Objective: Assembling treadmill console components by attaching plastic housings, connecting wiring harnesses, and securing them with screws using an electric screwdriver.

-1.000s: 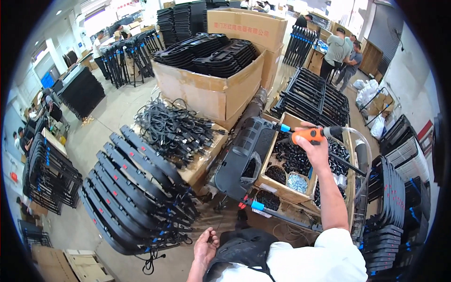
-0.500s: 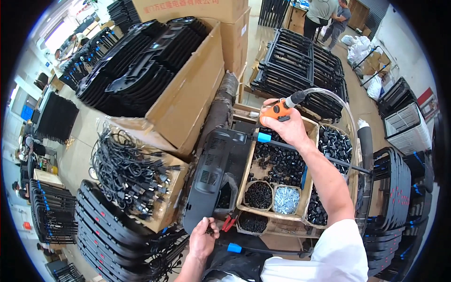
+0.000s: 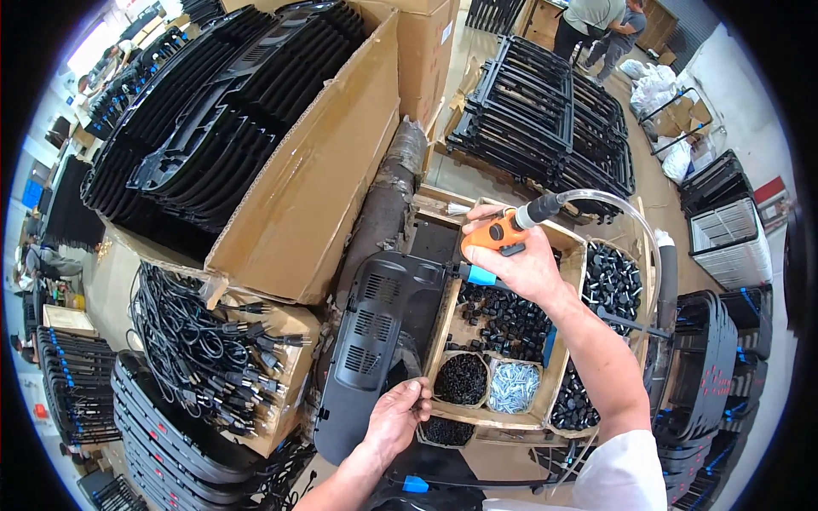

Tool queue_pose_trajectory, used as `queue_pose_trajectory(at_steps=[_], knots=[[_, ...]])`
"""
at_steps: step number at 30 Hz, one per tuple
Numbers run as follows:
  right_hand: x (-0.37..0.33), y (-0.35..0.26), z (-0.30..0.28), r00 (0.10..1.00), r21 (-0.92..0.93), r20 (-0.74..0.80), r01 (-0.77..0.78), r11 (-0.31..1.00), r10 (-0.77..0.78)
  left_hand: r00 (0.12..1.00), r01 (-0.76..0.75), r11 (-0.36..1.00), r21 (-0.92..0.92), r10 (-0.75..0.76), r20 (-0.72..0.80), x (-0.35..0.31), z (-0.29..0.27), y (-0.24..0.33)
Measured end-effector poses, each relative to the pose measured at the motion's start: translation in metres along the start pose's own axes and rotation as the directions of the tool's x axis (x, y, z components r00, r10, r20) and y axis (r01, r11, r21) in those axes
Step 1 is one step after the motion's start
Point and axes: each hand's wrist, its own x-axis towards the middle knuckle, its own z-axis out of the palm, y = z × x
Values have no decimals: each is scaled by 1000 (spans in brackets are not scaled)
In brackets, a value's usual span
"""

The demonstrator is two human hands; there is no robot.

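My right hand (image 3: 530, 266) is wrapped round an orange air screwdriver (image 3: 496, 233), fed by a clear hose. The tool is over the upper end of a black plastic panel with vent slots (image 3: 371, 341), beside a strip of blue tape (image 3: 480, 276). My left hand (image 3: 397, 415) is by the panel's lower right side, its thumb pressed to curled fingers; whatever they hold is hidden. Right of the panel, a wooden tray (image 3: 503, 417) holds black knob-like parts (image 3: 511, 319), black screws (image 3: 461, 379) and silver screws (image 3: 514, 387).
A tall carton (image 3: 315, 170) of stacked black panels stands at the left, above a box of black power cords (image 3: 213, 349). Black frames (image 3: 545, 128) are stacked beyond the bench. More black parts (image 3: 612, 277) lie right of the tray. Two people stand at the far back.
My left hand has moved up and right along the panel's edge. The screwdriver has dropped slightly in view, still in my right hand. The view has shifted, bringing the cartons closer.
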Motion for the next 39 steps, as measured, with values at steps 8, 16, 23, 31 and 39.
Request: queue_pose_trajectory(at_steps=[8,16,23,31,39], knots=[[9,15,14,998,-55,31,-50,997,52,999,32,999,19,-33,44,33,8,9],[24,0,22,980,-225,165,-68,972,107,999,39,998,-44,-38,27,64,34,16],[17,8,23,986,-208,159,-14,978,48,999,-26,992,-125,20,-47,100,69,36],[13,10,22,979,-249,186,-34,968,82,996,-84,983,-165,81,-27,129,86,47],[-12,-18,17,997,158,75,-31,987,20,995,-101,934,-342,87,-55,139,94,60]])
